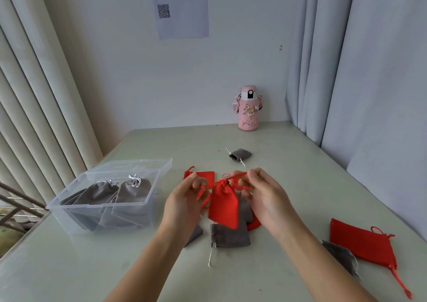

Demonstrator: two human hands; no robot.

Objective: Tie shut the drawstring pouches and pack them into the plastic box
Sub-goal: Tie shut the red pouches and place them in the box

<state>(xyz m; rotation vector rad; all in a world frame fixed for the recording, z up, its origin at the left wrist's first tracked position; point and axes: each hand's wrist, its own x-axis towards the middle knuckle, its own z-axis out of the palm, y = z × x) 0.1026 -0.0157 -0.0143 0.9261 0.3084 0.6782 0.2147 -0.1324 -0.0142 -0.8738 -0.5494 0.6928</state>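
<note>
A red drawstring pouch [223, 203] hangs above the table between my hands, its neck gathered. My left hand [184, 200] pinches the red cord on its left side. My right hand [261, 193] pinches the cord on the right and pulls it up and away. A clear plastic box [69, 211] stands at the left with several grey pouches [131, 193] in it, their white cords tied. Loose pouches lie around: a red one [205, 176] behind my left hand, a grey one [230, 236] under the held pouch, a red one [362, 244] at the right.
The box lid [147, 164] leans behind the box. A small grey pouch [240, 155] lies farther back on the table. A pink bottle [248, 107] stands at the wall. Another grey pouch [342, 256] lies by my right forearm. Curtains hang on both sides.
</note>
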